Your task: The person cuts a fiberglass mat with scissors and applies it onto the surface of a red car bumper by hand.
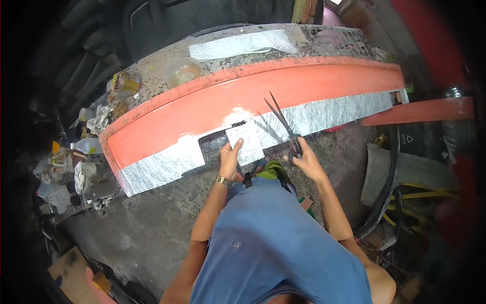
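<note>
A long orange moulded panel (263, 83) lies across the bench in front of me. Strips of whitish fibreglass mat run along its near side, one at the left (162, 167) and one at the right (334, 112), with a dark gap between them. My left hand (230, 161) pinches a squarish piece of fibreglass mat (248, 144) at that gap, thumb on top. In my right hand (306, 161) is a pair of scissors (286, 124), blades slightly apart and pointing away from me over the right-hand strip. The tips are clear of the small piece.
On the bench behind the panel are a loose mat strip (238, 46), a translucent bowl (183, 71), a stained yellow tin (125, 82) and wire mesh (339, 41). Crumpled waste and bottles (86, 147) crowd the left. Another orange part (422, 110) juts in at the right.
</note>
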Motion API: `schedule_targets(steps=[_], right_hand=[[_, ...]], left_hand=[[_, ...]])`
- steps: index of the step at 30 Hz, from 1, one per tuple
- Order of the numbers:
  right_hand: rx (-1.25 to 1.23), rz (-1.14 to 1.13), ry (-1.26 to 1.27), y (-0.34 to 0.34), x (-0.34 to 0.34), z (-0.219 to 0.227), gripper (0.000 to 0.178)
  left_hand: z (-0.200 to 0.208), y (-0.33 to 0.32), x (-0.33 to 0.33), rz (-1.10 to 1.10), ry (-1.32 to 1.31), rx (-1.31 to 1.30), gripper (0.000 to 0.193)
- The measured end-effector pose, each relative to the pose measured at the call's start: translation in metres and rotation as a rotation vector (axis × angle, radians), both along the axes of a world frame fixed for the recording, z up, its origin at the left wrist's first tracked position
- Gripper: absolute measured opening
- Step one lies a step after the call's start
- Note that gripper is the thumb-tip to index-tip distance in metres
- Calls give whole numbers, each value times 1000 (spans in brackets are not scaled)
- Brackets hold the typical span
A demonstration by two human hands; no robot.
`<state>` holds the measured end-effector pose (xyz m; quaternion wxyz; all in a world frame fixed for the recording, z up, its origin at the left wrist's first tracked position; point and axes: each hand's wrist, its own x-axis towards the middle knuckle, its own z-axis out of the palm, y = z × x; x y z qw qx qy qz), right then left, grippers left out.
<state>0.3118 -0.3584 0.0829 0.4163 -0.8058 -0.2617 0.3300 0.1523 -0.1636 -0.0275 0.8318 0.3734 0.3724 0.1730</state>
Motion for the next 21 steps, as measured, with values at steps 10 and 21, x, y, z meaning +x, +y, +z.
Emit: schedule_targets(steps=[10, 21], right_hand=[[482, -3, 641, 3, 33, 27, 34], [91, 133, 339, 104, 47, -3, 41]], left_hand=[[5, 2, 4, 56, 22, 31, 25], [80, 10, -17, 36, 117, 197, 24]])
